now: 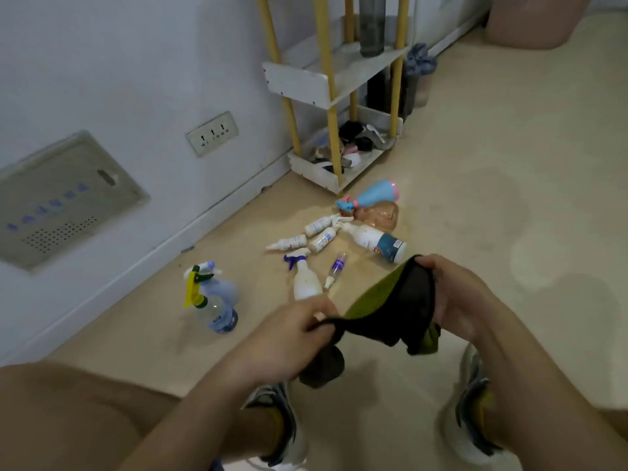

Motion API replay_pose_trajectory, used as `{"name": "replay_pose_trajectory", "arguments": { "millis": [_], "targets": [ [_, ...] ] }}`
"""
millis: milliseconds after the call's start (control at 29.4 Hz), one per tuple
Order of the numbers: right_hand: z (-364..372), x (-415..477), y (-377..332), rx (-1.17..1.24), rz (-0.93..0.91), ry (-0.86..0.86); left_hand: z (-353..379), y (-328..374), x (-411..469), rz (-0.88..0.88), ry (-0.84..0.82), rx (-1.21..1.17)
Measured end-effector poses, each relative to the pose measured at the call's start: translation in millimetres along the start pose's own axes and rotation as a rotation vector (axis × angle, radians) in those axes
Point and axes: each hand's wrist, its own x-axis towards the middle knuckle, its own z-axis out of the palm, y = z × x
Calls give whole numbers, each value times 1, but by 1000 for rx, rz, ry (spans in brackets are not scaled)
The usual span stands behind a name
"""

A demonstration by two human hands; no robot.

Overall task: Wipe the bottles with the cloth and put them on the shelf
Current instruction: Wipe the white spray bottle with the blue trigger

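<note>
A dark cloth with an olive-green side [390, 311] is stretched between my two hands above the floor. My left hand [292, 338] grips its left end; my right hand [455, 294] grips its right end. Several bottles lie on the floor beyond: a white spray bottle with a purple trigger [304, 278], a thin purple-labelled bottle [334, 271], small white bottles [317, 237], a large white bottle with a blue label [377, 243], a blue and pink sprayer [370, 197] and a clear brownish bottle [379, 215]. A clear blue sprayer [217, 300] is to the left. The shelf [306, 83] stands behind.
The white shelf has yellow posts; its bottom tray [314, 171] holds dark odds and ends, and a grey cylinder [372, 25] stands on an upper level. A wall with a socket [212, 133] runs along the left. My shoes [282, 423] are below my hands.
</note>
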Motion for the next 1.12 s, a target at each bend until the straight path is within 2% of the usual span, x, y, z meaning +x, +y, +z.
{"name": "replay_pose_trajectory", "arguments": {
  "millis": [34,102,238,272,340,408,511,579,681,817,1021,1123],
  "targets": [
    [1,3,0,25,-15,-74,10,-9,6,-20,-77,113],
    [7,13,1,19,-62,-77,28,-23,25,-72,-189,168],
    [22,36,19,225,-34,50,53,-52,65,-208,-303,-151],
    [24,42,27,266,-20,82,59,-61,73,-216,-317,-162],
    [24,56,44,271,4,148,65,-79,87,-219,-271,-82],
    [23,70,59,227,9,184,65,-99,103,-282,-126,-53],
    [27,91,71,105,0,162,60,-134,140,-450,133,-166],
    [34,105,72,7,-11,128,59,-157,168,-563,222,-243],
    [47,129,69,-145,-32,99,63,-185,206,-720,275,-379],
    [60,156,70,-270,-29,62,73,-208,240,-837,310,-570],
    [66,166,85,-354,-133,35,79,-229,259,-902,298,-771],
    [72,162,82,-410,-217,33,74,-227,246,-903,258,-989]
  ]
}}
